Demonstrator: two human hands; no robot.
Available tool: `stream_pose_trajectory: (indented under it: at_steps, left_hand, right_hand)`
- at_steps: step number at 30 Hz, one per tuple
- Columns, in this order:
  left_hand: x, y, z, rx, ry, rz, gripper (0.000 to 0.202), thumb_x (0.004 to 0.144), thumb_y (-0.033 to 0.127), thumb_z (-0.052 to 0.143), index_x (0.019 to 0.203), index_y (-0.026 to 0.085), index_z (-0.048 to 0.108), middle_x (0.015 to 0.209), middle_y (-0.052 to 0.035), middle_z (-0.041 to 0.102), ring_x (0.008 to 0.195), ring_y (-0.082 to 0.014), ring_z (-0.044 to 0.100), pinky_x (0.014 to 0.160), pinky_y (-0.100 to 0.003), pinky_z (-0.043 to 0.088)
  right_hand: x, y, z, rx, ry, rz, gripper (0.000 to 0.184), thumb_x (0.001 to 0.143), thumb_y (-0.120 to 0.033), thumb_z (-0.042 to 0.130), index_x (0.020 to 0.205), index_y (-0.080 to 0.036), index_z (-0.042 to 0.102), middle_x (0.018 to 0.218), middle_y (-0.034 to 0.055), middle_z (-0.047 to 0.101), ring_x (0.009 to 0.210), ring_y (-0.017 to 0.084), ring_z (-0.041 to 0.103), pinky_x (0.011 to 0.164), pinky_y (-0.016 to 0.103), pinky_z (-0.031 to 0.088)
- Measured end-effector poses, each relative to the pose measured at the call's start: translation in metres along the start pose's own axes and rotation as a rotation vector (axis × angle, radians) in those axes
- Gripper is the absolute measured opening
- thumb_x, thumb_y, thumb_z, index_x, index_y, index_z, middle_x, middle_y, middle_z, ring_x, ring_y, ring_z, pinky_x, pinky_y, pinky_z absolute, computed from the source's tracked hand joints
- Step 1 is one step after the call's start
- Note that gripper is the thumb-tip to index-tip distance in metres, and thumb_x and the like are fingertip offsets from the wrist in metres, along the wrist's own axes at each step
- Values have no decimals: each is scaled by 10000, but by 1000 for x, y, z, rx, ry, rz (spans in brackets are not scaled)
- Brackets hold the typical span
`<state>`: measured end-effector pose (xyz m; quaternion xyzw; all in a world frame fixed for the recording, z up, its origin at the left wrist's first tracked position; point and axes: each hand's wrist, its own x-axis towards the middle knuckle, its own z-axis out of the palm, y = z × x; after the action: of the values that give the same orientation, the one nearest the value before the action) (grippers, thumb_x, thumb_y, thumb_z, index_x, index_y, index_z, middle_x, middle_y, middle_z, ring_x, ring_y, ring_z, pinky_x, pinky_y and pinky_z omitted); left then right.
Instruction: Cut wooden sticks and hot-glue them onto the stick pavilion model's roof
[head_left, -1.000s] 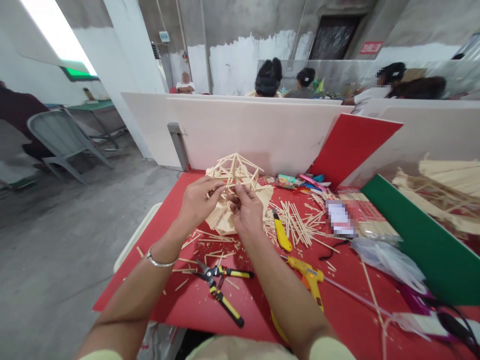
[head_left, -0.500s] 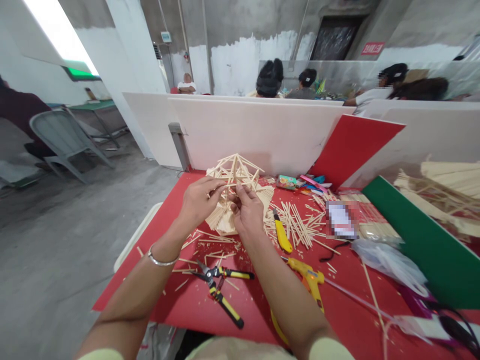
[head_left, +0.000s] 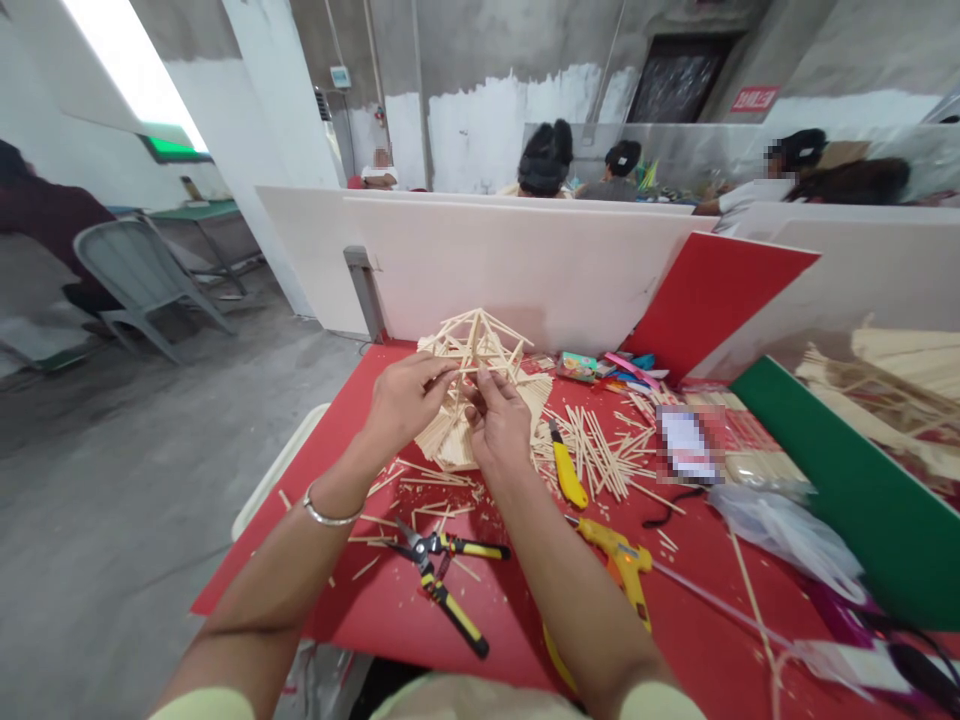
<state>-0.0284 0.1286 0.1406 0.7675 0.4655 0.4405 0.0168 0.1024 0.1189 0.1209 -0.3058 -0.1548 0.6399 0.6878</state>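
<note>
Progress looks roughly midway: the stick model (head_left: 480, 345), standing near the table's (head_left: 375, 610) far left corner, already has a slatted base and an open peaked frame, while many loose sticks (head_left: 600, 450) lie unused toward the middle. Left hand (head_left: 405, 400) and right hand (head_left: 499, 425) both pinch a thin strut on its near side. The model stands upright, peak up; the pinched strut seems to run roughly along the far edge.
</note>
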Motion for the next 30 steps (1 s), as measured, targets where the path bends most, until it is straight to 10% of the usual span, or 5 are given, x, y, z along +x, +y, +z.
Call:
stream_pose_trajectory:
  at_steps: [24,30]
  left_hand:
    - [5,31,-18,46,66,38,180,900,245,582,865,210,756,800,-36,719,715,-155,628,664,-267,477]
    - [-53,52,-33,-151,130,-104,122,870,301,653,863,232,753,781,-29,707,727,-167,641,667,-293,516]
  right_hand:
    - [-8,-6,1,-54,-116,2,295,673,-309,822,906,-196,678,906,-7,752,659,78,669,459,127,451]
    - [-71,-40,-83,-458,-166,49,287,728,-346,777,985,-226,732,933,32,747,810,183,694,592,256,530]
